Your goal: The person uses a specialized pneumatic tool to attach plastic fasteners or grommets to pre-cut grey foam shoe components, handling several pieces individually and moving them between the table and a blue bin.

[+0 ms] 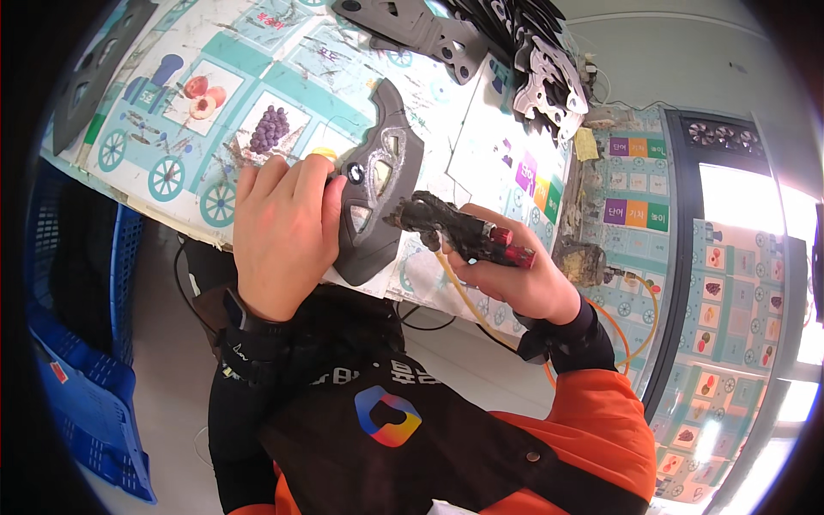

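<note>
My left hand [287, 232] grips the inner edge of a curved dark grey plastic part [371, 239], with the thumb along its side. Several cutouts run through this part, and it stands tilted over the table's front edge. In my right hand [534, 273] is a grimy black hose-fed gun [451, 227] with red fittings. Its caked nozzle points left and sits close to the part's right edge; I cannot tell if they touch. A yellowish hose [468, 296] hangs down from the gun. The fingertips of my left hand are partly hidden behind the part.
A smeared table cover [292, 73] with printed fruit pictures lies under the work. Grey flat parts [399, 30] and a pile of black and silver parts [549, 81] lie at the far side. Blue plastic baskets [90, 378] stand left; a crusted pot [584, 262] with a hose is right.
</note>
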A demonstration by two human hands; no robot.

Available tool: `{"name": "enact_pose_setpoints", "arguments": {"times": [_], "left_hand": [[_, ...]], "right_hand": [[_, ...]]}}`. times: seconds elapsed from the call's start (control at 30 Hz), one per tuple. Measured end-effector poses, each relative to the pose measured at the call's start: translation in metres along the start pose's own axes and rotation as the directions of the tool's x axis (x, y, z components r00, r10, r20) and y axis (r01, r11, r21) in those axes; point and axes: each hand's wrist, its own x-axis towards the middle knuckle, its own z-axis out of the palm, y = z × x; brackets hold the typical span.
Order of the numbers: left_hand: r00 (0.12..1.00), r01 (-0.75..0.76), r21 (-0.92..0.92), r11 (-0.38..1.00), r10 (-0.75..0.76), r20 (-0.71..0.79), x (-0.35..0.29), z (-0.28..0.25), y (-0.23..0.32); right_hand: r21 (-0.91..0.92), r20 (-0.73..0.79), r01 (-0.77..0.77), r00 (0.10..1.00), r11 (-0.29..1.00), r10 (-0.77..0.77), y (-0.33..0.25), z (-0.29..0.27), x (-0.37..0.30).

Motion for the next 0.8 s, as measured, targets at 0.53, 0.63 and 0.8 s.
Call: {"name": "enact_pose_setpoints", "arguments": {"times": [0.53,0.63,0.8], "left_hand": [[1.0,0.012,0.005,1.0,-0.012,-0.015,0.0,0.0,0.002],[1.0,0.016,0.013,1.0,-0.016,-0.017,-0.001,0.0,0.003],[0.999,0.005,0.016,1.0,-0.004,-0.048,-0.001,0.002,0.001]], "right_hand": [[-0.086,0.17,0.18,0.972,0.98,-0.164,-0.024,0.008,0.012],[-0.13,0.208,0.201,0.963,0.971,-0.171,-0.026,0.008,0.009],[-0.054,0.185,0.243,0.956,0.969,-0.229,-0.016,0.013,0.003]]}}
